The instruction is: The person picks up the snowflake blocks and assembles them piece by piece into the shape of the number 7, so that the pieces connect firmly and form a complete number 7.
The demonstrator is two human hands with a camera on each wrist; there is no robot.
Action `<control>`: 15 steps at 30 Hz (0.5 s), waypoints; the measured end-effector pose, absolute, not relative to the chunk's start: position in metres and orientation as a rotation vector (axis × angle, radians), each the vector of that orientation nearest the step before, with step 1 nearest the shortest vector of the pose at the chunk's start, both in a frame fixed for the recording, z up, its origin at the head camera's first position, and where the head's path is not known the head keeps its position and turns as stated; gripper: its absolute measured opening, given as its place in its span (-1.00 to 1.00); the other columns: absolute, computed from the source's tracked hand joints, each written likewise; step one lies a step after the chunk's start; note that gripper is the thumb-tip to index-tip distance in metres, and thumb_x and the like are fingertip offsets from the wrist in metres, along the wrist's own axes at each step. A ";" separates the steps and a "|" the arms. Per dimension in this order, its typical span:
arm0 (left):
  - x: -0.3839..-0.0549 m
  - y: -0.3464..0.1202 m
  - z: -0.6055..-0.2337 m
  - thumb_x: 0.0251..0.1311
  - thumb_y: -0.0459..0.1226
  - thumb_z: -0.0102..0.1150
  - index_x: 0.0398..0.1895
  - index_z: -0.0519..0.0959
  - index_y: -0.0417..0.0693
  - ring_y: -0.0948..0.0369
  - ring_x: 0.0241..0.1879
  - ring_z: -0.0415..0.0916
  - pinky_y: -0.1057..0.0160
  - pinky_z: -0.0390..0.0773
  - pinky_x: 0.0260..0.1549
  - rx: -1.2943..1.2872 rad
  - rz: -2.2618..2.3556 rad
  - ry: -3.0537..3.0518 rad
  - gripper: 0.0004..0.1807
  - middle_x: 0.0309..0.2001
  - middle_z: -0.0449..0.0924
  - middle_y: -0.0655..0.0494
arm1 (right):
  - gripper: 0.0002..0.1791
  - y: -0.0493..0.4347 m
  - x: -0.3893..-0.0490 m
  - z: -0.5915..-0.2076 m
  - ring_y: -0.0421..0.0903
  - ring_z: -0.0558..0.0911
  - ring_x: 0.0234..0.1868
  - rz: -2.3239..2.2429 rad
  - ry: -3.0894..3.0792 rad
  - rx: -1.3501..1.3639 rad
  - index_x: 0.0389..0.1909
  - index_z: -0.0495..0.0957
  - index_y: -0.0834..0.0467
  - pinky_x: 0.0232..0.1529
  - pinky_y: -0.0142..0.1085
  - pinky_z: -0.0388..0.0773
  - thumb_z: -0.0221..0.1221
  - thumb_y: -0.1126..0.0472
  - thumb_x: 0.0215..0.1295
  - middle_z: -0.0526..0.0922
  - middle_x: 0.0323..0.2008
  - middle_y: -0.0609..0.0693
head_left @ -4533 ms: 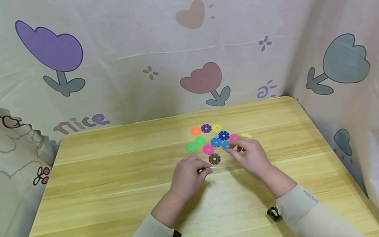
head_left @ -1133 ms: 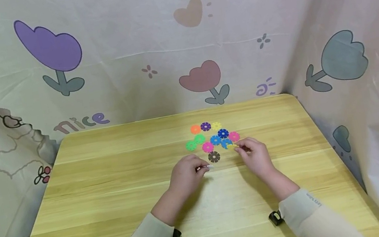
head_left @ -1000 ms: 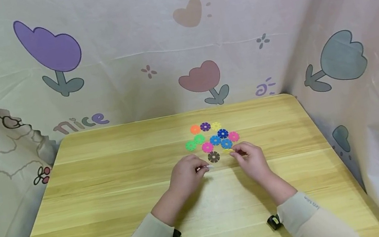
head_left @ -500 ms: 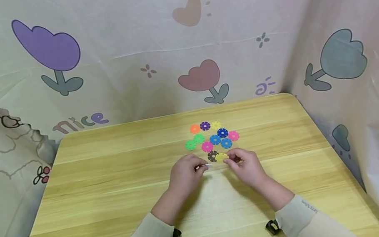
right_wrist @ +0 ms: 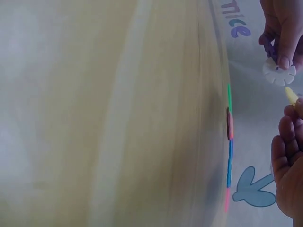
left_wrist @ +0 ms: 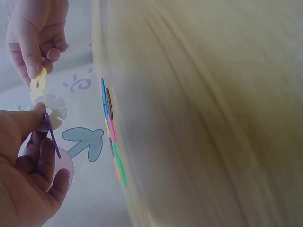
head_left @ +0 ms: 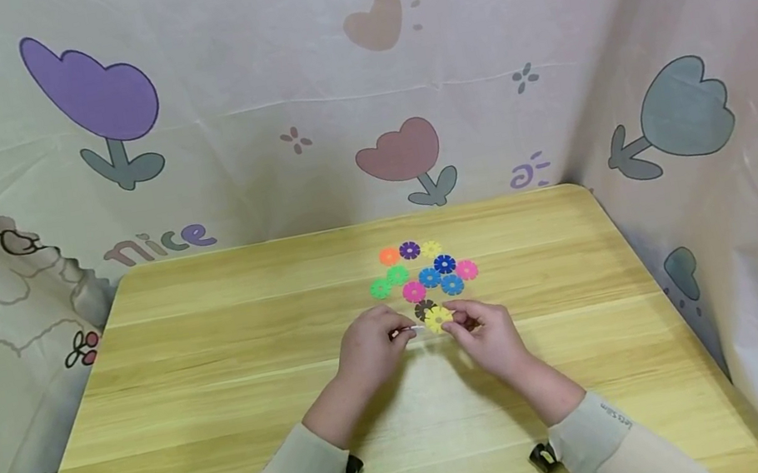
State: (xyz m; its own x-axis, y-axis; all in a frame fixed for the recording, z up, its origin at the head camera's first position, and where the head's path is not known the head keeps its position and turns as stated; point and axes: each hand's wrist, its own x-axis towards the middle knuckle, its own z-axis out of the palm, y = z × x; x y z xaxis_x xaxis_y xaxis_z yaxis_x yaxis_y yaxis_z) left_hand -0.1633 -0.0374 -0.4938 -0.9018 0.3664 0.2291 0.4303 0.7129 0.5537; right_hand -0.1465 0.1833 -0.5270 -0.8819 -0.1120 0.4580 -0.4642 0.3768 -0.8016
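My left hand (head_left: 372, 348) pinches a white notched plastic disc (left_wrist: 57, 111) between thumb and fingers. A purple disc (left_wrist: 53, 139), seen nearly edge-on in the left wrist view, meets the white one crosswise at the thumb. My right hand (head_left: 486, 336) pinches a yellow notched disc (head_left: 438, 319) at its right side. In the head view the yellow disc faces the camera, its left edge right at the white disc. Both hands are raised above the table in the wrist views. Behind the yellow disc, a dark brown disc (head_left: 423, 309) is partly covered.
Several more discs lie flat just beyond the hands: orange (head_left: 389, 256), purple (head_left: 409, 250), yellow (head_left: 431, 248), green (head_left: 380, 289), pink (head_left: 414, 291) and blue (head_left: 452, 284) among them. A printed curtain (head_left: 245, 167) stands behind the wooden table (head_left: 212, 325).
My right hand has picked up the yellow disc from the right of the group, brought it left and turned it face-on beside the white disc. The left hand has stayed in place.
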 end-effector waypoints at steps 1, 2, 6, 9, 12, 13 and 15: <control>-0.163 -0.037 -0.494 0.27 -0.26 0.51 -0.25 0.85 0.04 0.27 -0.29 0.59 0.24 0.59 -0.26 -0.657 -0.950 -2.809 -0.96 -0.29 0.69 0.27 | -0.63 0.183 -0.147 -0.527 -0.10 0.70 -0.40 1.513 -2.311 0.506 0.02 0.70 0.41 -0.30 -0.34 0.72 0.44 0.56 0.16 0.71 -0.41 0.01; -0.163 -0.037 -0.494 0.26 -0.26 0.52 -0.25 0.85 0.05 0.27 -0.29 0.59 0.24 0.59 -0.26 -0.656 -0.947 -2.808 -0.96 -0.29 0.68 0.27 | -0.62 0.182 -0.146 -0.527 -0.12 0.70 -0.41 1.519 -2.310 0.503 0.03 0.70 0.41 -0.31 -0.34 0.72 0.43 0.56 0.16 0.71 -0.42 0.00; -0.163 -0.036 -0.494 0.26 -0.26 0.52 -0.25 0.85 0.05 0.27 -0.30 0.58 0.24 0.58 -0.27 -0.660 -0.945 -2.804 -0.96 -0.30 0.68 0.27 | -0.60 0.181 -0.146 -0.526 -0.17 0.67 -0.41 1.555 -2.334 0.457 0.07 0.70 0.41 -0.31 -0.36 0.70 0.43 0.55 0.18 0.72 -0.43 -0.02; -0.163 -0.036 -0.494 0.27 -0.25 0.51 -0.26 0.85 0.04 0.28 -0.31 0.58 0.25 0.57 -0.28 -0.669 -0.952 -2.797 -0.97 -0.29 0.68 0.27 | -0.61 0.180 -0.146 -0.525 -0.19 0.66 -0.41 1.600 -2.348 0.412 0.08 0.69 0.41 -0.30 -0.38 0.68 0.42 0.54 0.20 0.73 -0.43 -0.01; -0.163 -0.036 -0.494 0.28 -0.23 0.51 -0.26 0.85 0.02 0.29 -0.32 0.57 0.27 0.56 -0.30 -0.672 -0.965 -2.790 -0.95 -0.30 0.68 0.27 | -0.61 0.179 -0.145 -0.525 -0.19 0.65 -0.41 1.654 -2.359 0.365 0.09 0.68 0.42 -0.30 -0.40 0.66 0.41 0.54 0.22 0.74 -0.42 0.02; -0.162 -0.036 -0.494 0.28 -0.22 0.51 -0.27 0.85 0.01 0.30 -0.33 0.56 0.28 0.56 -0.31 -0.670 -0.971 -2.788 -0.95 -0.31 0.67 0.28 | -0.61 0.179 -0.145 -0.524 -0.19 0.64 -0.42 1.672 -2.360 0.352 0.09 0.68 0.42 -0.30 -0.40 0.65 0.40 0.53 0.23 0.75 -0.42 0.04; -0.163 -0.036 -0.494 0.28 -0.22 0.51 -0.27 0.85 0.02 0.31 -0.34 0.55 0.30 0.56 -0.32 -0.667 -0.984 -2.781 -0.95 -0.31 0.67 0.29 | -0.62 0.178 -0.145 -0.523 -0.20 0.63 -0.42 1.701 -2.367 0.334 0.10 0.68 0.41 -0.31 -0.41 0.64 0.40 0.51 0.25 0.75 -0.41 0.05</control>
